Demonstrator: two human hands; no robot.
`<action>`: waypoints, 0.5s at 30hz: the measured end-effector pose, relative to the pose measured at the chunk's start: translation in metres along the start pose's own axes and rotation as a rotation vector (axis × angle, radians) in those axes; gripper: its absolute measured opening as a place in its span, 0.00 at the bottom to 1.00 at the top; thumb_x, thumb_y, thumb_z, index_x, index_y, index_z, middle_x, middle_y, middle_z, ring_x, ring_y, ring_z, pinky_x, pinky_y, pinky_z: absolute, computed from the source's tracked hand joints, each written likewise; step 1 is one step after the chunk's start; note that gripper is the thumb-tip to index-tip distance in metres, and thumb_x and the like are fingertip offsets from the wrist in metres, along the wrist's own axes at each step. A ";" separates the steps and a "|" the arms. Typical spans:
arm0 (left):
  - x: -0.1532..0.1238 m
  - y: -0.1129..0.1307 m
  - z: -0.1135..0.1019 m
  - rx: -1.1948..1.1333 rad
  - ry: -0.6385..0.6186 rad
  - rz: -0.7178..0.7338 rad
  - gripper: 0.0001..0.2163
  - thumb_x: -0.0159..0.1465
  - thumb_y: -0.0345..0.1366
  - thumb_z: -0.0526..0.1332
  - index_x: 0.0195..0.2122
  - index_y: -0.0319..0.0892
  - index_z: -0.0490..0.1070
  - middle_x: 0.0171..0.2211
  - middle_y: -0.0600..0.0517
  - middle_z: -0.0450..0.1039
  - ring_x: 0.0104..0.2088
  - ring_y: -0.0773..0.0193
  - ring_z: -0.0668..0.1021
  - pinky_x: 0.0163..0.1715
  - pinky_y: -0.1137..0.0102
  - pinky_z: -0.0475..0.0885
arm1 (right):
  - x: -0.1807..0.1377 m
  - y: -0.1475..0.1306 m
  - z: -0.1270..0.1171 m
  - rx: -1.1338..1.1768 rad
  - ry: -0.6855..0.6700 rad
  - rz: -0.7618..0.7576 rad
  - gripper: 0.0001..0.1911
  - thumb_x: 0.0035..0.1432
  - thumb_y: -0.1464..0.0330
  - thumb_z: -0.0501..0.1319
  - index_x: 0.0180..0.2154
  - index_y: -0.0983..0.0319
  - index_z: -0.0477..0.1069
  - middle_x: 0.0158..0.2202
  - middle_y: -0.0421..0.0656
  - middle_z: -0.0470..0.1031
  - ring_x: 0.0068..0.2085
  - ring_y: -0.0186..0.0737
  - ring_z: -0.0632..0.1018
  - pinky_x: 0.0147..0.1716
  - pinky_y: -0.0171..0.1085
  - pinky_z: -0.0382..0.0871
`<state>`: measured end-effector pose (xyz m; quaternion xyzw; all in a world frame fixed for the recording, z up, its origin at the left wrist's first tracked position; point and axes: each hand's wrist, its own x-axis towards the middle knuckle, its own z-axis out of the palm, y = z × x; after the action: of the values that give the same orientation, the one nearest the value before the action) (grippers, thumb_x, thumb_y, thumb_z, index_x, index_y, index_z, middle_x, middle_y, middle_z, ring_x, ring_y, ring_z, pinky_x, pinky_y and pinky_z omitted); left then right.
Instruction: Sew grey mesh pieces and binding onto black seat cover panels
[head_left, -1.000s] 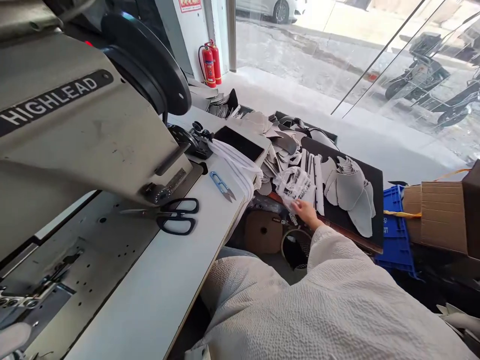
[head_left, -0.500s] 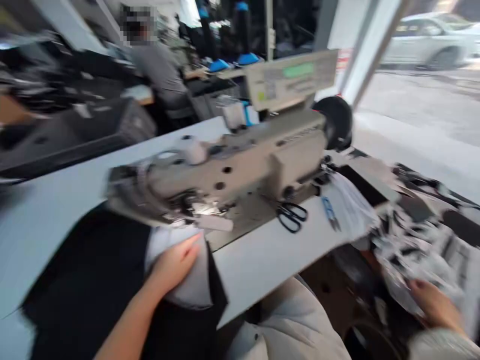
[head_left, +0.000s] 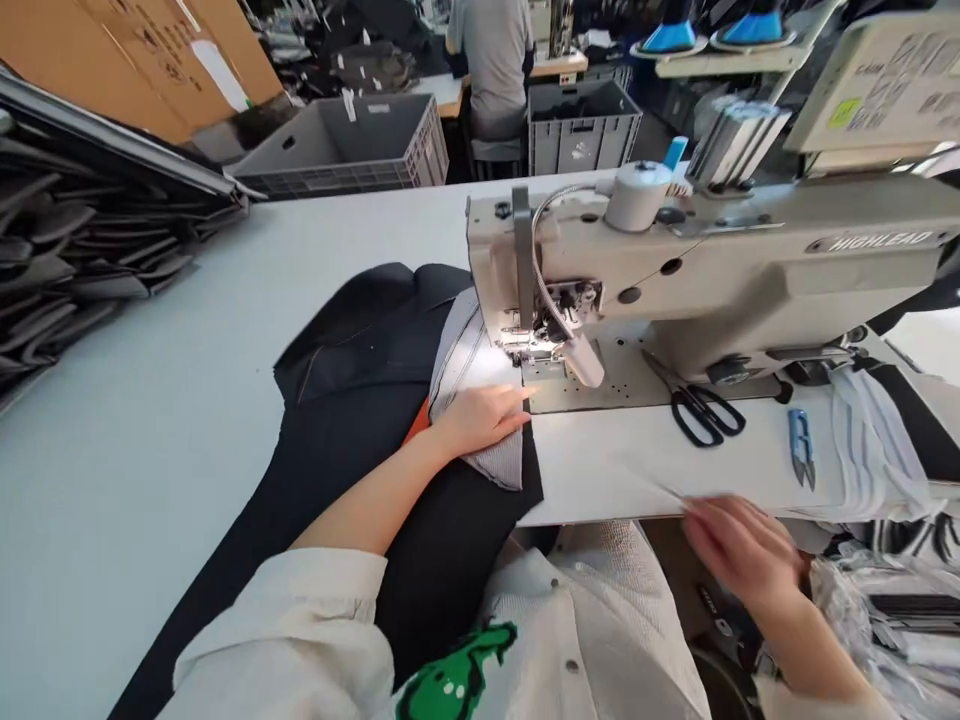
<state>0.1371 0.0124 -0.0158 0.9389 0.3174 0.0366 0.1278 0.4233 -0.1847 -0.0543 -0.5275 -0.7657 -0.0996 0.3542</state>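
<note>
My left hand (head_left: pixel 484 420) lies with fingers stretched out on a grey striped fabric piece (head_left: pixel 499 465), just in front of the needle area. Beneath that piece spreads black fabric (head_left: pixel 360 430), with a bit of orange showing by my wrist. The fabric reaches the presser foot of the sewing machine (head_left: pixel 585 270). My right hand (head_left: pixel 739 550), smeared by motion, is at the table's front edge with its fingers pinched together. A thin, pale sliver sticks out from the fingertips, too blurred to name.
Black-handled scissors (head_left: pixel 705 412) and blue thread snips (head_left: pixel 801 445) lie on the table (head_left: pixel 615 455), near white strips (head_left: pixel 874 440). A plastic bag (head_left: pixel 847 610) is at lower right. Grey crates (head_left: pixel 427 150) stand behind the table, near a seated person (head_left: pixel 495 70). Stacked dark pieces (head_left: pixel 90 240) are at left.
My view has swung left. My right hand has left the plastic bag and come to the table's front edge, pinching something thin. My left hand stays on the striped piece.
</note>
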 end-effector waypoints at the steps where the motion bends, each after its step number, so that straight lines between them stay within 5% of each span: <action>1: -0.002 -0.001 0.002 -0.024 -0.003 0.074 0.20 0.68 0.43 0.53 0.59 0.44 0.64 0.35 0.51 0.73 0.36 0.62 0.76 0.37 0.71 0.69 | 0.014 -0.006 0.012 0.026 -0.028 -0.103 0.04 0.62 0.73 0.57 0.39 0.63 0.70 0.30 0.41 0.73 0.30 0.32 0.72 0.32 0.33 0.67; 4: -0.010 -0.006 0.007 -0.151 0.005 0.192 0.20 0.66 0.46 0.55 0.57 0.45 0.66 0.36 0.51 0.74 0.36 0.64 0.76 0.38 0.73 0.70 | 0.071 -0.013 0.060 -0.044 -0.162 -0.300 0.10 0.63 0.74 0.54 0.31 0.62 0.70 0.24 0.41 0.70 0.26 0.34 0.68 0.27 0.35 0.59; 9: -0.015 -0.017 0.006 -0.428 0.140 0.008 0.16 0.66 0.40 0.53 0.52 0.43 0.71 0.43 0.49 0.75 0.40 0.63 0.77 0.41 0.72 0.71 | 0.131 -0.005 0.112 -0.111 -0.309 -0.407 0.18 0.66 0.73 0.47 0.27 0.62 0.70 0.23 0.40 0.67 0.25 0.34 0.65 0.26 0.36 0.53; 13: -0.015 -0.021 0.001 -0.483 0.110 0.171 0.15 0.67 0.40 0.51 0.49 0.43 0.72 0.42 0.50 0.75 0.41 0.65 0.77 0.42 0.73 0.70 | 0.128 0.002 0.120 -0.084 -0.306 -0.243 0.15 0.67 0.71 0.48 0.33 0.60 0.72 0.25 0.40 0.69 0.29 0.36 0.68 0.27 0.35 0.54; 15: -0.015 -0.020 -0.001 -0.356 0.141 0.127 0.15 0.68 0.37 0.49 0.49 0.43 0.72 0.42 0.49 0.74 0.41 0.64 0.76 0.42 0.72 0.69 | 0.125 0.002 0.119 -0.048 -0.255 -0.099 0.11 0.66 0.68 0.51 0.40 0.60 0.71 0.31 0.42 0.73 0.33 0.37 0.70 0.28 0.35 0.55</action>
<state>0.1127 0.0190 -0.0196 0.9147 0.2543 0.1657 0.2667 0.3489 -0.0291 -0.0600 -0.5057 -0.8270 -0.0675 0.2361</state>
